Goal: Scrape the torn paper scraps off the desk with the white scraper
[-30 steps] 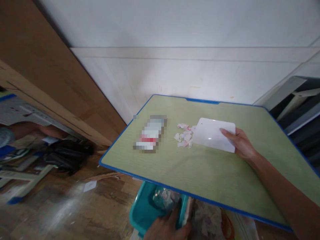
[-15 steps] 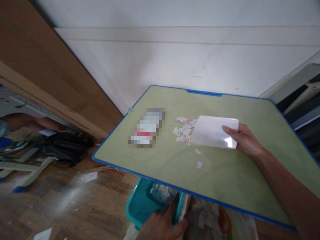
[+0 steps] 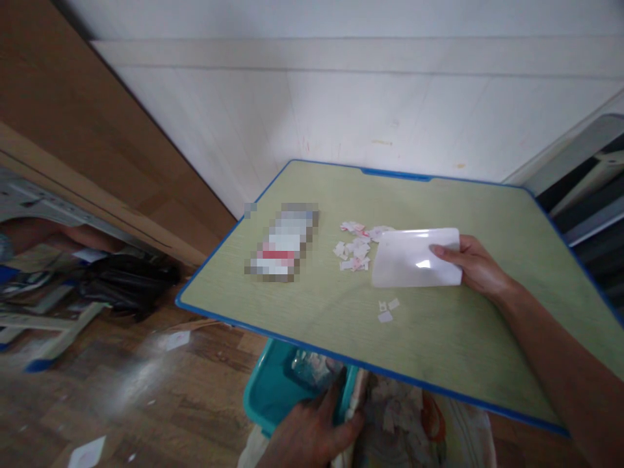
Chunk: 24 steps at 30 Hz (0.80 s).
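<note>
My right hand (image 3: 480,266) grips the right end of a glossy white plastic sheet (image 3: 414,260), thumb on top. The sheet's left edge is beside a pile of small torn paper scraps (image 3: 358,250) on the green table (image 3: 312,305). A few loose paper scraps (image 3: 386,316) lie nearer the front. Below the front edge, my left hand (image 3: 312,429) is closed round the right rim of a teal plastic basin (image 3: 266,390), fingers inside and thumb outside. A crumpled clear bag (image 3: 312,369) is in the basin.
A pixelated flat object (image 3: 283,244) lies on the table's left. Right of the basin, a pale bag (image 3: 468,429) holds paper scraps. Paper pieces (image 3: 178,340) lie on the wooden floor. A white wall (image 3: 341,117) stands behind; another person's arm (image 3: 58,234) shows far left.
The sheet has tilted slightly in my right hand, and more small scraps lie near the table's front. My left hand stays at the basin rim. The view has shifted slightly.
</note>
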{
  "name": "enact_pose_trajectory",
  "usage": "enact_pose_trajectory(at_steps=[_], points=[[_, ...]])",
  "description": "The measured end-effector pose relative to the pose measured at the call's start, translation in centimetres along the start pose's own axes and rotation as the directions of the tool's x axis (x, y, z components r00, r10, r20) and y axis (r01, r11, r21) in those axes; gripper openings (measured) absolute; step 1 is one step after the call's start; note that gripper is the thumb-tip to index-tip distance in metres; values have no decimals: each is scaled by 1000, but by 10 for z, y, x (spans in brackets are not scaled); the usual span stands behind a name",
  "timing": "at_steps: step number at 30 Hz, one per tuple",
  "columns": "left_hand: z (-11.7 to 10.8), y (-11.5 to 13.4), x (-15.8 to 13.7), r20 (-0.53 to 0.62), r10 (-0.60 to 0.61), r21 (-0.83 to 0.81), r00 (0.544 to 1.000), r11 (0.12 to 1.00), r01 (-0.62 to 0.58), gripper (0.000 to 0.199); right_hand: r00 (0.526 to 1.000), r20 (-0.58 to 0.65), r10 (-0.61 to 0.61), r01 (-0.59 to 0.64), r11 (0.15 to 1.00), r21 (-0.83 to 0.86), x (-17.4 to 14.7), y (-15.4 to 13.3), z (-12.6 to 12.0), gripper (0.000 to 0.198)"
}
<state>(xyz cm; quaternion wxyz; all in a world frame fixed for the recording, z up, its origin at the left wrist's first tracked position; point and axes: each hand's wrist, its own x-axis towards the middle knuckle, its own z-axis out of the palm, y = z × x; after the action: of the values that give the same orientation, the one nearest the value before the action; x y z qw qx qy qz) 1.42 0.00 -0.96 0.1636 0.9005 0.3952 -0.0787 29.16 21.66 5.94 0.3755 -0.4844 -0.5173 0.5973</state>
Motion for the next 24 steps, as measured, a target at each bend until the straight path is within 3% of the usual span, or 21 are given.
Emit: enact_pose_trajectory(at_steps=[6, 11, 16, 22, 24], points=[[0, 2, -1, 18, -29, -26, 999, 999, 30, 60, 980, 169, 109, -101, 993, -56, -8, -9, -13, 18], [4, 1, -3, 6, -41, -74, 999, 996, 41, 65, 973, 210, 101, -84, 993, -87, -11, -13, -10, 17], [6, 1, -4, 14, -64, -100, 998, 993, 65, 69, 916, 351, 192, -117, 968, -223, -16, -15, -12, 14], [4, 2, -4, 30, -66, -124, 997, 990, 69, 71, 969, 221, 108, -68, 981, -180, -17, -17, -31, 21], [3, 2, -4, 37, -61, -131, 997, 989, 65, 72, 973, 198, 122, -62, 956, -286, -15, -19, -36, 17]])
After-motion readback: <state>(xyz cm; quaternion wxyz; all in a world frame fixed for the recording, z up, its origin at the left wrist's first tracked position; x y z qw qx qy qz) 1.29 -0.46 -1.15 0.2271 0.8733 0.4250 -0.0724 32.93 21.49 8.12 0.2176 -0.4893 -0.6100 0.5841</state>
